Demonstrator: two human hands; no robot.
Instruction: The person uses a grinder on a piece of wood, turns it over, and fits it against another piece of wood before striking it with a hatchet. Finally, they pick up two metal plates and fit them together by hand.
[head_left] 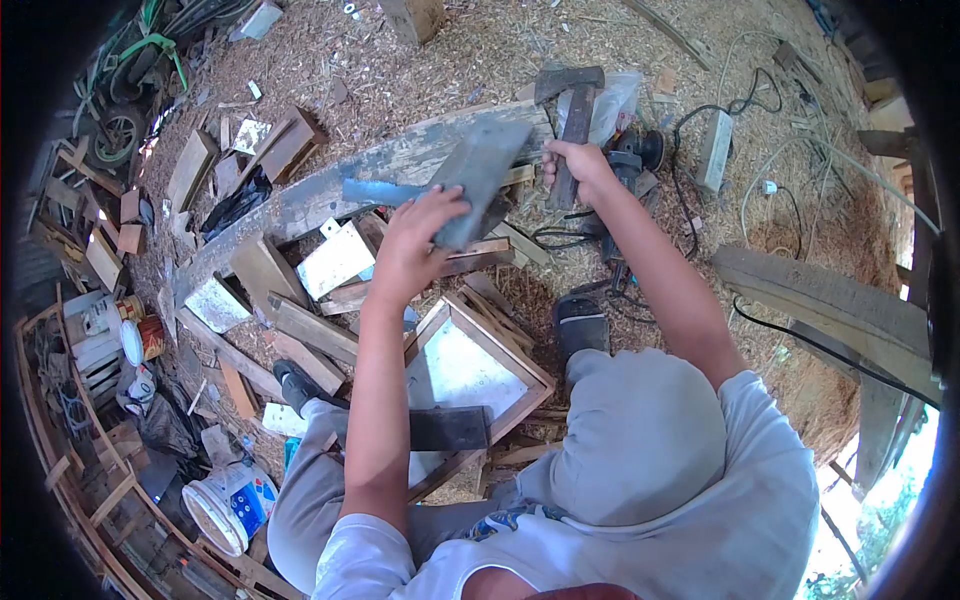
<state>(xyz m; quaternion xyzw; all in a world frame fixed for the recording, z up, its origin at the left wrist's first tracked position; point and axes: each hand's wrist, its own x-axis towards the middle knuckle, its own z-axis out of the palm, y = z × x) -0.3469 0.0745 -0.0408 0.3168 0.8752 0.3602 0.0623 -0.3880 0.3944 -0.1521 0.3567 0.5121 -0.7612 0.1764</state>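
Observation:
My left hand [413, 243] grips the near end of a flat grey board [482, 165], held tilted above a long weathered plank [300, 205]. A bluish strip [375, 190] lies under the board. My right hand [573, 163] is closed around a dark wooden handle [578, 118] with a dark crosspiece [568, 80] at its far end, right beside the board's far edge. I cannot tell whether this is a hatchet or a mallet. My knees and dark shoes [580, 322] are below, on a floor of wood shavings.
A square wooden frame with a pale panel [462, 368] lies between my legs. An angle grinder [640, 152], power strip [715, 150] and cables sit at the right. Offcuts [262, 270] lie left, a white bucket [225, 505] lower left, a thick beam [830, 300] right.

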